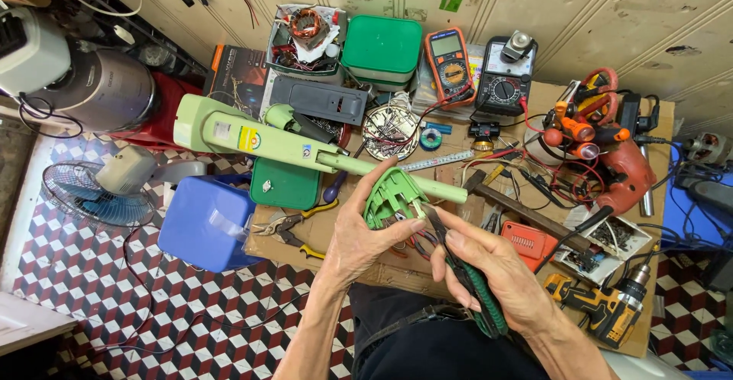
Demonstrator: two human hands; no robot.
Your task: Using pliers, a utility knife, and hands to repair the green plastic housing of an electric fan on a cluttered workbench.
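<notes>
Though the wires beneath it are partly hidden by fingers, the green plastic housing [393,197] is plainly the thing in hand: the left hand [359,235] has closed around its lower edge, thumb under and fingertips along the rim, holding it up just above the cardboard-covered bench [397,277]. It looks light, stiff and hollow — a moulded shell likely to crack if squeezed hard, so the ribbed rim seems the safer grip. The right hand [489,269] is wrapped around the green-handled pliers [477,292], whose dark jaws reach up to the housing's underside; whether they actually pinch a wire there I cannot tell.

Counted: one housing, one pair of pliers in hand, one second pair with yellow handles [294,231] lying loose to the left. Behind stand two multimeters — an orange one [449,63] and a black one [504,78]. One pale green fan column [305,151] lies across the bench, and two drills show, one red [626,174], one yellow [607,311].
</notes>
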